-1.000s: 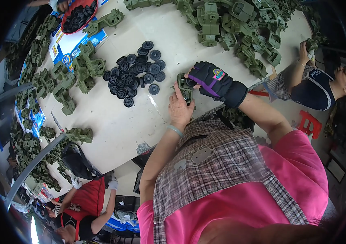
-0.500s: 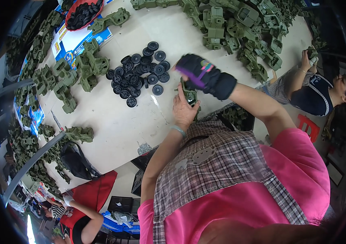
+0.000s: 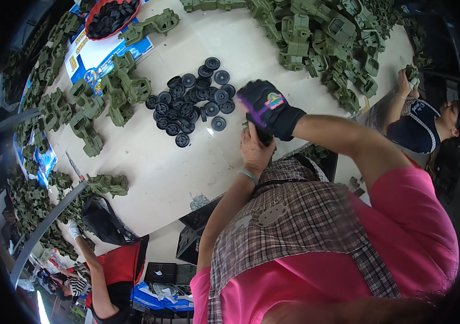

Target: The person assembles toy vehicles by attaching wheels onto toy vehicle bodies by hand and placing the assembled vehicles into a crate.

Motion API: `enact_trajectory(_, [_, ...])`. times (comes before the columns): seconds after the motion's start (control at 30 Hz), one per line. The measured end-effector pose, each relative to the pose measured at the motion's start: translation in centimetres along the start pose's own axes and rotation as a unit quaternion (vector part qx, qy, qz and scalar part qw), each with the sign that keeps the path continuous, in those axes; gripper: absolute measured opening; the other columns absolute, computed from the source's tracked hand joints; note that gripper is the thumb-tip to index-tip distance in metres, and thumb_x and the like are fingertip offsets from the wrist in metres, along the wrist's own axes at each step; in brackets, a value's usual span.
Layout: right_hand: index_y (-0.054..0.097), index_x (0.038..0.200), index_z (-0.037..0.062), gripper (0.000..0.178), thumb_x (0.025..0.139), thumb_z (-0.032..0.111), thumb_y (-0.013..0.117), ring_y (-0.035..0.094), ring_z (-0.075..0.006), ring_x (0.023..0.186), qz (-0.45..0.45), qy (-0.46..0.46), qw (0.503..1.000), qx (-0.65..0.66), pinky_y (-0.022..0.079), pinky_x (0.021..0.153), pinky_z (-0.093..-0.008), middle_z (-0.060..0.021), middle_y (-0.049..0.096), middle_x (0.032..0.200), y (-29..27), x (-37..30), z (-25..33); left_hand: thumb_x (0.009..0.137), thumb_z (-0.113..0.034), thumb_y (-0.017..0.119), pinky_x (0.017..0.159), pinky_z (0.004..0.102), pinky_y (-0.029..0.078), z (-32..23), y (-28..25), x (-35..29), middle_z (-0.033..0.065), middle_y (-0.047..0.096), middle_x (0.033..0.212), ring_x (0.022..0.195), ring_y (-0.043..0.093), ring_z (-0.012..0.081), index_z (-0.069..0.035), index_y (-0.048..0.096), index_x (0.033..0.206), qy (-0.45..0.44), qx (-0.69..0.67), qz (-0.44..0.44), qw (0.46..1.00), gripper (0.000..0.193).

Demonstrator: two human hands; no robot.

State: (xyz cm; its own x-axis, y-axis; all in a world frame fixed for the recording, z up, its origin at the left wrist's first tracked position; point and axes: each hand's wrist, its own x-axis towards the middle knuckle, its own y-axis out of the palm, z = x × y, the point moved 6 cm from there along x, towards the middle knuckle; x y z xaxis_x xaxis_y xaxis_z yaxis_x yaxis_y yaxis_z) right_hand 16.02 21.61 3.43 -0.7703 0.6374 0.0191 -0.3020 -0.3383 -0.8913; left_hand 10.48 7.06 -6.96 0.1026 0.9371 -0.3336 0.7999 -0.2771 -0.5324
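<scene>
My left hand [image 3: 256, 151] is closed around an olive-green plastic toy vehicle body [image 3: 263, 134] near the table's front edge. Over the same part bends my right hand [image 3: 266, 108], in a black and purple fingerless-looking glove. Its fingers are curled down against the vehicle body, and what they pinch is hidden. Most of the vehicle body is covered by the two hands. Just left of them lies a loose pile of small black toy wheels [image 3: 191, 100], some flat and some tilted.
Green vehicle bodies are heaped at the far right [image 3: 322, 35], with another cluster [image 3: 116, 89] at left. A red bowl [image 3: 89, 27] of black wheels stands far left. A black bag [image 3: 103, 218] lies by the left edge. Co-workers sit at right [image 3: 413, 121] and lower left [image 3: 114, 270].
My right hand has come down onto the vehicle body, covering more of it. My left hand's raised finger is now partly behind the glove. The lower-left co-worker's arm has reached farther up toward the parts.
</scene>
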Motion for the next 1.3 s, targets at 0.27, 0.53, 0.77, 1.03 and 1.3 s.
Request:
enact_trajectory(0.27, [0.066, 0.102, 0.0082, 0.018, 0.092, 0.023, 0.064, 0.065, -0.0401, 0.098, -0.103, 0.210, 0.972, 0.015, 0.053, 0.086, -0.0514, -0.0154, 0.068, 0.100, -0.4, -1.9, -2.4, 0.078, -0.028, 0.088, 0.106, 0.0521, 0.051, -1.7, -0.9, 0.2, 0.0253, 0.061, 0.133, 0.130, 0.055, 0.0437, -0.007, 0.018, 0.170, -0.046, 0.003, 0.035, 0.998, 0.118])
enact_trajectory(0.53, [0.065, 0.123, 0.0044, 0.037, 0.092, 0.022, 0.074, 0.064, -0.0442, 0.112, -0.173, 0.132, 0.966, 0.138, 0.052, 0.097, -0.0507, -0.0221, 0.068, 0.118, -0.4, -1.2, -2.1, 0.075, -0.016, 0.092, 0.115, 0.0510, 0.045, -0.9, -0.2, -1.1, 0.0273, 0.056, 0.141, 0.136, 0.052, 0.0463, -0.005, 0.016, 0.169, -0.070, -0.104, -0.109, 0.986, 0.121])
enact_trajectory(0.77, [0.061, 0.143, 0.0081, 0.055, 0.093, 0.025, 0.073, 0.060, -0.0431, 0.131, 0.127, 0.164, 0.978, 0.004, 0.049, 0.111, -0.0498, -0.0227, 0.064, 0.140, 2.8, 5.4, -2.0, 0.075, -0.006, 0.089, 0.121, 0.0503, 0.040, -1.7, -0.7, -2.5, 0.0336, 0.038, 0.152, 0.140, 0.046, 0.0497, -0.008, 0.004, 0.172, -0.091, -0.192, -0.134, 0.968, 0.129])
enact_trajectory(1.03, [0.063, 0.131, 0.0014, 0.049, 0.088, 0.020, 0.077, 0.062, -0.0446, 0.116, -0.143, 0.089, 0.978, 0.123, 0.053, 0.099, -0.0500, -0.0234, 0.067, 0.122, -2.8, -5.1, -6.6, 0.076, 0.001, 0.070, 0.124, 0.0668, 0.025, -4.9, -8.8, -2.0, 0.0235, 0.033, 0.166, 0.153, 0.033, 0.0486, -0.015, 0.038, 0.166, 0.115, 0.148, -0.120, 0.975, 0.097])
enact_trajectory(1.3, [0.066, 0.124, 0.0056, 0.049, 0.079, 0.013, 0.084, 0.065, -0.0409, 0.107, -0.029, 0.182, 0.949, 0.257, 0.054, 0.092, -0.0483, -0.0176, 0.068, 0.109, -1.4, -16.4, -4.7, 0.085, -0.013, 0.076, 0.113, 0.0559, 0.033, -6.5, -4.6, 1.8, 0.0138, 0.046, 0.155, 0.148, 0.038, 0.0381, -0.021, 0.065, 0.140, 0.327, 0.452, 0.071, 0.827, 0.057])
